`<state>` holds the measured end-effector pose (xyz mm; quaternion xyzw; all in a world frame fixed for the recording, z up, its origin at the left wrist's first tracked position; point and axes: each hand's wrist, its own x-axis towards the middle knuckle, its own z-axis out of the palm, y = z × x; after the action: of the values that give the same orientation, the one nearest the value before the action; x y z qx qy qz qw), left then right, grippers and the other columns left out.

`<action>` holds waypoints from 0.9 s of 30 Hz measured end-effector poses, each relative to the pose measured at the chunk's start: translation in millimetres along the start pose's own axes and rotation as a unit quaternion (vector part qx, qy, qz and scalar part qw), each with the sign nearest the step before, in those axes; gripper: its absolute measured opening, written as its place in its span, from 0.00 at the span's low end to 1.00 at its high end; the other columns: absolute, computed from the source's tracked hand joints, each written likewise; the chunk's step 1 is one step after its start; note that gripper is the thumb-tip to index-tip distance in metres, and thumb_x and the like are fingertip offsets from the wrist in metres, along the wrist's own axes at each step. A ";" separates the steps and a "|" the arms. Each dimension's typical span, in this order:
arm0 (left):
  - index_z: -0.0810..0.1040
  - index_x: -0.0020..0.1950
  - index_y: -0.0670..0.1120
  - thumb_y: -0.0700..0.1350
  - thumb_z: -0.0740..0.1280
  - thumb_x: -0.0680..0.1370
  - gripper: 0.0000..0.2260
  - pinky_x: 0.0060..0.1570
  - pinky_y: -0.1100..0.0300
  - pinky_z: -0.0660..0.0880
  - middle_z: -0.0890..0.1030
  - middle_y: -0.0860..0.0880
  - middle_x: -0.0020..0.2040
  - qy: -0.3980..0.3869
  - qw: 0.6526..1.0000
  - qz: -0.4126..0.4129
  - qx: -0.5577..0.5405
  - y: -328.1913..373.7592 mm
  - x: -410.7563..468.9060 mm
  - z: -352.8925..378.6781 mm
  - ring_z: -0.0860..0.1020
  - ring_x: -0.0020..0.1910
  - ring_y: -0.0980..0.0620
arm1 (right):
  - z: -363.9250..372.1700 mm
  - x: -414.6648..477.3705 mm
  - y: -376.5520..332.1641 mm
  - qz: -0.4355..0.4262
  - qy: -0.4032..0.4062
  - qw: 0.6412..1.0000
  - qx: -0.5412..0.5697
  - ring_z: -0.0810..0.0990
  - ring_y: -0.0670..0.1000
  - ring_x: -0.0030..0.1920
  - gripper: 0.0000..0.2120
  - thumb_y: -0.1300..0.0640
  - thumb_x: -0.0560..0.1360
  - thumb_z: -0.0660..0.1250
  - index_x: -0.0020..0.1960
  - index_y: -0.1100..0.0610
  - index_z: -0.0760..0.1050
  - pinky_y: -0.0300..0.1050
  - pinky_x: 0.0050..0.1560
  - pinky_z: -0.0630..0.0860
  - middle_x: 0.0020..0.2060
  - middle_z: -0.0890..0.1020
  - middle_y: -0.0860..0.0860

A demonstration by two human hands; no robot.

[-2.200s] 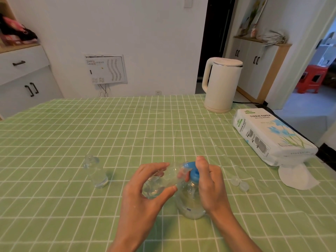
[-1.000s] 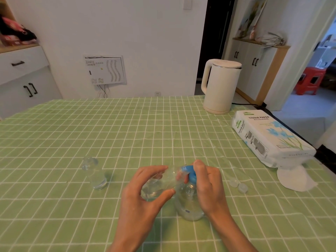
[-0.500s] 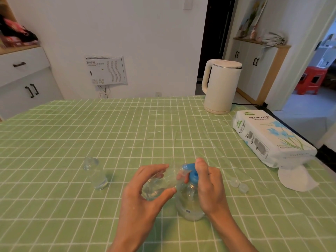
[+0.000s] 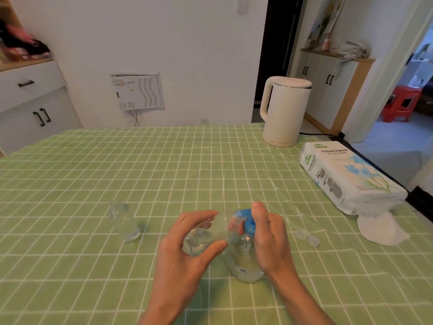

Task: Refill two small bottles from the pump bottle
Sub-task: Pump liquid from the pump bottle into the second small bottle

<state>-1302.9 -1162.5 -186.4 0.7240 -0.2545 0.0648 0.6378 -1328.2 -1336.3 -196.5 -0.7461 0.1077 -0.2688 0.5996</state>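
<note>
Pump bottle mid-table, tissue pack at right edge

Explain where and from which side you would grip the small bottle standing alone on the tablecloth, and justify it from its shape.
Grip the small bottle round its straight cylindrical body, below the narrower neck, coming in level from the near side. It stands upright, seemingly uncapped, with liquid at the bottom, so a side grip keeps it level.

We saw soft, even daylight, brightest at the open doorway on the right. The small clear cylindrical bottle threw a faint shadow rightward onto the green checked tablecloth. Wide-angle distortion bent the edges; fine detail looked smeared.
</note>
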 end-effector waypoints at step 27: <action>0.85 0.58 0.57 0.51 0.79 0.67 0.19 0.57 0.72 0.75 0.86 0.55 0.56 -0.004 1.000 -0.006 0.001 3.1 1.7 -1.3 0.84 0.59 0.54 | 0.5 -0.2 0.5 -0.004 0.000 1.000 -0.003 0.88 0.51 0.42 0.33 0.33 0.78 0.51 0.27 0.53 0.76 0.59 0.55 0.80 0.35 0.89 0.53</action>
<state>-1302.5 -1162.0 -182.7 0.7266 -0.2526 0.0582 0.6363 -1328.0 -1335.9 -197.0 -0.7485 0.1059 -0.2706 0.5961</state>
